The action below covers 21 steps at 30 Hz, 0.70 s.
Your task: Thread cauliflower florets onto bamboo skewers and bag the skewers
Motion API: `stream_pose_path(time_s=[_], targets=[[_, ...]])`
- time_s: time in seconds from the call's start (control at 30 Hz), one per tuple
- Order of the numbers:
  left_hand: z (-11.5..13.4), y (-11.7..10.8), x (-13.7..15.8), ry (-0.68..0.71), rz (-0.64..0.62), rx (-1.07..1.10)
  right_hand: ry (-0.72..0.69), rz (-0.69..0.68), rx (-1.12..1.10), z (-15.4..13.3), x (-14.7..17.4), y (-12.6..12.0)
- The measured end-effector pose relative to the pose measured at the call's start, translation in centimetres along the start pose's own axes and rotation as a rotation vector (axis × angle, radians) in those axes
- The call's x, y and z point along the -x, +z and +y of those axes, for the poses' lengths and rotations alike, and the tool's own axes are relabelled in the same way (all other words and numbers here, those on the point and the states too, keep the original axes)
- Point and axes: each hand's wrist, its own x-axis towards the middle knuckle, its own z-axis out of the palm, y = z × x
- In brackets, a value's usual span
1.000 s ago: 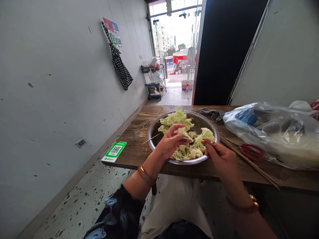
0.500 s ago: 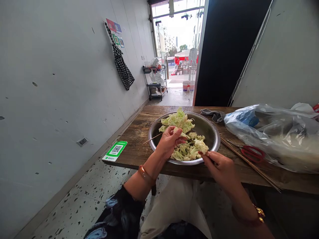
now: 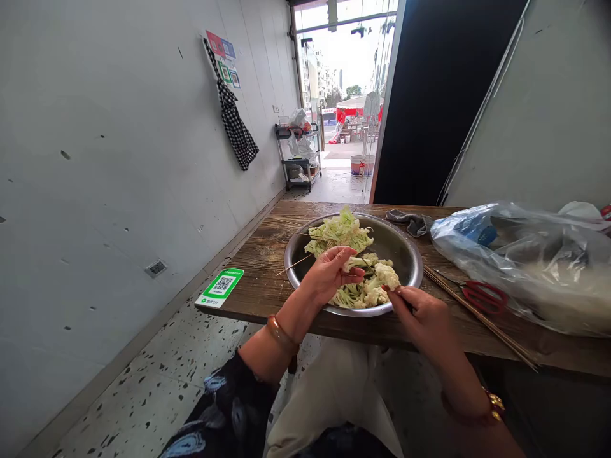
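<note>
A wide metal bowl [image 3: 414, 280] on the wooden table holds pale green-white cauliflower [image 3: 341, 229] pieces. My right hand [image 3: 424, 318] pinches a cauliflower floret [image 3: 386, 276] between thumb and fingertips at the bowl's near right side. Over the bowl's middle, my left hand [image 3: 329, 273] has its thumb and fingers apart. A pale floret [image 3: 354, 263] shows in the gap between them; whether the fingers touch it is hard to make out. Thin wooden sticks [image 3: 294, 264] cross the bowl's left rim, their inner ends hidden among the cauliflower and behind my left hand.
Right of the bowl lie a bundle of thin sticks [image 3: 482, 316], red-handled scissors [image 3: 485, 297] and a large clear plastic bag [image 3: 534, 267]. A grey cloth [image 3: 409, 222] lies behind the bowl. A green QR-code card [image 3: 221, 287] sits at the left table [image 3: 260, 267] corner.
My left hand has loosened from a cauliflower piece between its fingers, and its fingers have spread. The right hand keeps its floret with barely any movement. The view has shifted slightly.
</note>
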Motion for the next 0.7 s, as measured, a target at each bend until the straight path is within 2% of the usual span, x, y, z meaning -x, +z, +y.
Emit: stream_pose_path(time_s=[0.37,0.5,0.7], targets=[[-0.2,0.8,0.4,-0.008,-0.136,-0.023,0.006,0.052,-0.017,0.8,-0.6,0.3],[-0.3,0.7,0.3,-0.01,-0.086,-0.042,0.031,0.053,-0.088,0.9,-0.5,0.4],[-0.2,0.2,-0.2,0.023,-0.017,0.028,0.102,0.058,-0.256,-0.5,0.3,0.1]])
